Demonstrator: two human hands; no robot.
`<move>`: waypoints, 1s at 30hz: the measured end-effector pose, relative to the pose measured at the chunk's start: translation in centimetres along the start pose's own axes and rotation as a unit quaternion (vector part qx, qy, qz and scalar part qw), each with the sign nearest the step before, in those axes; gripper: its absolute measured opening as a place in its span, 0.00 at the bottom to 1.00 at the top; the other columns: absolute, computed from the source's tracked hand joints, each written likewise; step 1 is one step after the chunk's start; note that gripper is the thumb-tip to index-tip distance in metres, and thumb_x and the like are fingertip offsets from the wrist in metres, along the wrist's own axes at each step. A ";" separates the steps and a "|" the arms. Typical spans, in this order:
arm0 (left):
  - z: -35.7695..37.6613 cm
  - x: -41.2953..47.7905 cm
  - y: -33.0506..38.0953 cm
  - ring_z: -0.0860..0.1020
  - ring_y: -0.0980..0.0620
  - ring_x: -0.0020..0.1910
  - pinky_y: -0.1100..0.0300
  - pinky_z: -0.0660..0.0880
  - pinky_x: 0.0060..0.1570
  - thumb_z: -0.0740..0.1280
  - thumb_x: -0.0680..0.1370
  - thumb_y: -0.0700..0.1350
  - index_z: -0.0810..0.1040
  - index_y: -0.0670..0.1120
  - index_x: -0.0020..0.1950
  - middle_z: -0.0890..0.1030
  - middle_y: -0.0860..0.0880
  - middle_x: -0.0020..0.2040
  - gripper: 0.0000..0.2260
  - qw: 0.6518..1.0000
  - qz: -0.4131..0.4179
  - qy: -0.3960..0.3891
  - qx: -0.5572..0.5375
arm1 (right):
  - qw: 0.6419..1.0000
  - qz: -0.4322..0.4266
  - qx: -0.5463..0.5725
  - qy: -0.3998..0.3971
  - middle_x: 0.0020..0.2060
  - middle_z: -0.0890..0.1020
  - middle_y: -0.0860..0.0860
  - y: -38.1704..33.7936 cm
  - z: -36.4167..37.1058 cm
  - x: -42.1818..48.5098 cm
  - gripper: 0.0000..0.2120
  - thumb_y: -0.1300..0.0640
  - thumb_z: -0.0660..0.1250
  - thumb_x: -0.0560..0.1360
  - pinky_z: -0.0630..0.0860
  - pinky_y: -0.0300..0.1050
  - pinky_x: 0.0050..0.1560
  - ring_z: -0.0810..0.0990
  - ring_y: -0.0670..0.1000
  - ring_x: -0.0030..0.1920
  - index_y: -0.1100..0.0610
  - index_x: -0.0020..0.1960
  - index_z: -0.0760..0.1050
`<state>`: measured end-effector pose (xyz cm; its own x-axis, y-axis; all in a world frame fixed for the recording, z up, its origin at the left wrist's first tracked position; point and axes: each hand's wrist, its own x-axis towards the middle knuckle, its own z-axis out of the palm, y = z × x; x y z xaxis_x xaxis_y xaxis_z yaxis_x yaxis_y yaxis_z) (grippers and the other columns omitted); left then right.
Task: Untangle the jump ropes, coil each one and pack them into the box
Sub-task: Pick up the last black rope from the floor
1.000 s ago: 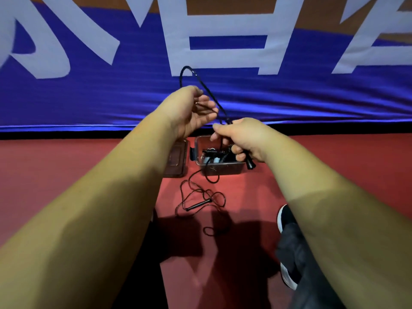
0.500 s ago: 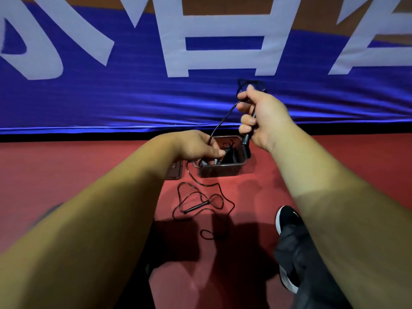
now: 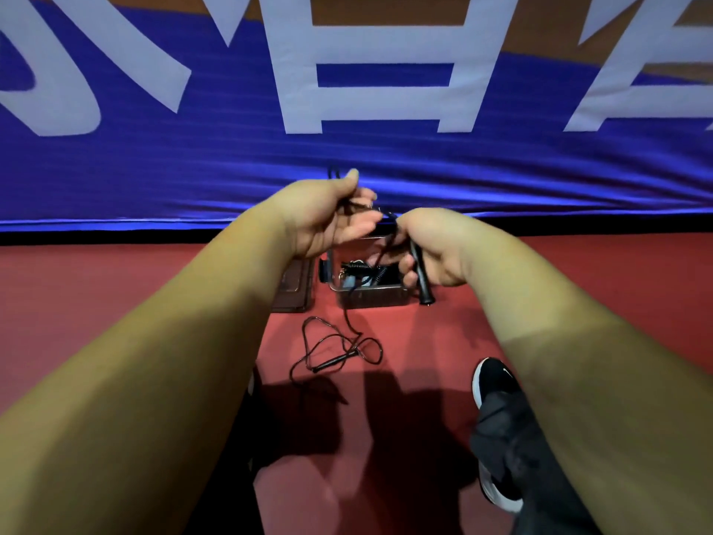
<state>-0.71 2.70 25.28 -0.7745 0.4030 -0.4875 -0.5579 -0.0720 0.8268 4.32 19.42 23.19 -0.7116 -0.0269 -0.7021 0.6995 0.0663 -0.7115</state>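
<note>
A person is looking down along two bare forearms at a red floor (image 3: 443, 341). Both hands are working close together in mid-air, above a small box (image 3: 370, 297) that is sitting near the far edge of the floor.

The left hand (image 3: 328, 222) is turning palm-up with its thumb pointing up. A thin black rope (image 3: 348, 314) is looping behind the thumb and crossing the half-curled fingers. The fingers are blurred, so I cannot tell whether they are pinching the cord or only carrying it.

The right hand (image 3: 436, 249) is gripping a black handle (image 3: 423, 281) in a closed fist, and the handle's lower end is sticking out below the fist, over the box's right end. From between the hands the rope is hanging down past the front of the box and ending in a loose tangle on the floor just in front of it. A second handle (image 3: 335, 361) is lying in that tangle.

Dark coiled cords and something pale blue are lying inside the box. A flat brown lid (image 3: 293, 283) is lying just beside the box's left side.

A blue banner (image 3: 154, 179) is filling the background and meeting the floor's far edge. It is carrying very large white characters (image 3: 380, 106), cropped by the frame, so no word is readable. One black shoe (image 3: 495, 384) with a white sole is standing on the floor at lower right, with a small white mark, too small to read as a brand.
</note>
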 end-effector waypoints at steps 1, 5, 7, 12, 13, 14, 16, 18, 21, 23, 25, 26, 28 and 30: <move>0.1 0.1 0.3 0.84 0.55 0.31 0.63 0.82 0.30 0.59 0.87 0.54 0.77 0.42 0.49 0.81 0.49 0.30 0.18 0.999 0.009 0.010 -0.047 | 0.999 -0.011 -0.013 -0.038 0.39 0.84 0.53 0.0 0.3 -0.3 0.16 0.61 0.53 0.80 0.66 0.40 0.31 0.65 0.47 0.26 0.57 0.46 0.80; -0.8 1.3 1.0 0.85 0.50 0.30 0.59 0.82 0.29 0.57 0.87 0.54 0.76 0.34 0.51 0.85 0.42 0.34 0.23 0.965 0.037 0.047 -0.254 | 0.992 -0.075 0.000 -0.097 0.43 0.85 0.53 -0.4 1.0 -1.1 0.16 0.61 0.57 0.83 0.71 0.45 0.37 0.74 0.48 0.32 0.58 0.53 0.84; -1.7 1.8 1.1 0.86 0.46 0.32 0.56 0.82 0.30 0.57 0.86 0.57 0.75 0.32 0.56 0.86 0.38 0.38 0.26 0.947 0.037 0.061 -0.315 | 0.988 -0.119 0.043 -0.087 0.42 0.86 0.55 -0.5 1.2 -1.2 0.12 0.62 0.59 0.84 0.73 0.43 0.36 0.77 0.49 0.33 0.59 0.52 0.81; -1.7 2.3 0.4 0.88 0.42 0.46 0.49 0.85 0.42 0.53 0.83 0.69 0.71 0.34 0.69 0.85 0.40 0.56 0.38 0.986 0.012 0.080 -0.149 | 0.965 -0.174 0.177 -0.082 0.39 0.84 0.57 -1.0 1.1 -0.7 0.11 0.67 0.57 0.84 0.84 0.47 0.39 0.80 0.51 0.34 0.62 0.54 0.78; -1.4 2.1 0.1 0.87 0.42 0.48 0.49 0.84 0.45 0.50 0.82 0.71 0.73 0.36 0.68 0.86 0.41 0.56 0.40 0.994 -0.006 0.078 -0.081 | 0.957 -0.185 0.210 -0.074 0.39 0.83 0.58 -1.3 1.0 -0.7 0.11 0.68 0.56 0.84 0.86 0.49 0.40 0.81 0.52 0.34 0.62 0.54 0.77; -1.1 1.7 -0.2 0.87 0.43 0.49 0.50 0.83 0.45 0.46 0.81 0.73 0.74 0.37 0.68 0.86 0.42 0.55 0.42 0.997 -0.028 0.067 -0.013 | 0.947 -0.195 0.246 -0.065 0.38 0.84 0.59 -1.6 0.9 -0.6 0.11 0.69 0.55 0.83 0.86 0.50 0.41 0.81 0.53 0.34 0.63 0.54 0.76; -0.7 1.2 -1.0 0.87 0.46 0.44 0.54 0.81 0.43 0.41 0.80 0.75 0.76 0.38 0.68 0.87 0.43 0.52 0.46 0.993 -0.069 0.011 0.095 | 0.926 -0.211 0.311 -0.042 0.36 0.85 0.59 -2.2 0.7 -0.5 0.11 0.69 0.54 0.83 0.87 0.52 0.44 0.82 0.53 0.33 0.62 0.53 0.74; -0.6 0.8 -1.8 0.85 0.49 0.42 0.53 0.78 0.48 0.37 0.77 0.77 0.77 0.41 0.68 0.86 0.43 0.54 0.49 0.977 -0.099 -0.068 0.178 | 0.900 -0.227 0.371 -0.017 0.36 0.84 0.60 -2.7 0.2 -0.5 0.11 0.69 0.52 0.83 0.87 0.53 0.45 0.82 0.53 0.33 0.62 0.52 0.72; -0.9 0.5 -2.8 0.80 0.51 0.48 0.55 0.69 0.44 0.39 0.78 0.76 0.81 0.46 0.59 0.85 0.44 0.60 0.44 0.934 -0.119 -0.130 0.310 | 0.862 -0.243 0.444 0.023 0.39 0.82 0.61 -3.0 -0.9 -0.5 0.12 0.69 0.50 0.83 0.86 0.53 0.46 0.82 0.54 0.34 0.62 0.51 0.71; -1.3 0.3 -3.5 0.81 0.46 0.55 0.58 0.68 0.39 0.52 0.85 0.65 0.80 0.46 0.57 0.86 0.44 0.57 0.26 0.917 -0.109 -0.149 0.353 | 0.856 -0.240 0.456 0.047 0.40 0.81 0.60 -3.1 -1.5 -0.1 0.12 0.68 0.50 0.84 0.85 0.51 0.44 0.82 0.53 0.35 0.62 0.51 0.72; -1.5 0.0 -3.9 0.82 0.41 0.56 0.57 0.74 0.43 0.58 0.88 0.49 0.79 0.47 0.56 0.85 0.46 0.51 0.12 0.917 -0.096 -0.164 0.351 | 0.887 -0.224 0.394 0.091 0.40 0.81 0.58 -2.8 -1.9 0.6 0.13 0.67 0.50 0.84 0.81 0.46 0.36 0.80 0.50 0.30 0.62 0.54 0.74; -1.4 -0.1 -3.7 0.84 0.41 0.53 0.53 0.78 0.48 0.57 0.88 0.45 0.79 0.47 0.55 0.84 0.47 0.48 0.11 0.928 -0.086 -0.165 0.324 | 0.917 -0.205 0.318 0.128 0.41 0.81 0.57 -2.5 -2.1 1.0 0.14 0.66 0.51 0.84 0.76 0.43 0.32 0.77 0.48 0.27 0.61 0.56 0.76; -0.9 -0.4 -2.5 0.85 0.47 0.45 0.47 0.83 0.48 0.57 0.88 0.45 0.78 0.47 0.54 0.82 0.49 0.44 0.11 0.963 -0.042 -0.148 0.222 | 0.966 -0.139 0.132 0.173 0.47 0.83 0.54 -1.5 -2.4 1.6 0.17 0.64 0.52 0.83 0.68 0.41 0.30 0.69 0.46 0.27 0.58 0.54 0.81; -0.3 -0.5 -0.8 0.84 0.52 0.39 0.50 0.85 0.42 0.57 0.88 0.46 0.77 0.48 0.54 0.81 0.50 0.42 0.10 0.990 0.017 -0.110 0.092 | 0.991 -0.079 0.027 0.109 0.52 0.83 0.52 -0.5 -2.1 1.6 0.21 0.66 0.52 0.80 0.66 0.41 0.31 0.65 0.46 0.28 0.55 0.55 0.83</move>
<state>0.02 2.28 24.72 -0.6967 0.5935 -0.4029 -0.4533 0.0710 0.8885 2.74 21.47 22.48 -0.8060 0.1837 -0.5626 0.5761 0.0251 -0.8170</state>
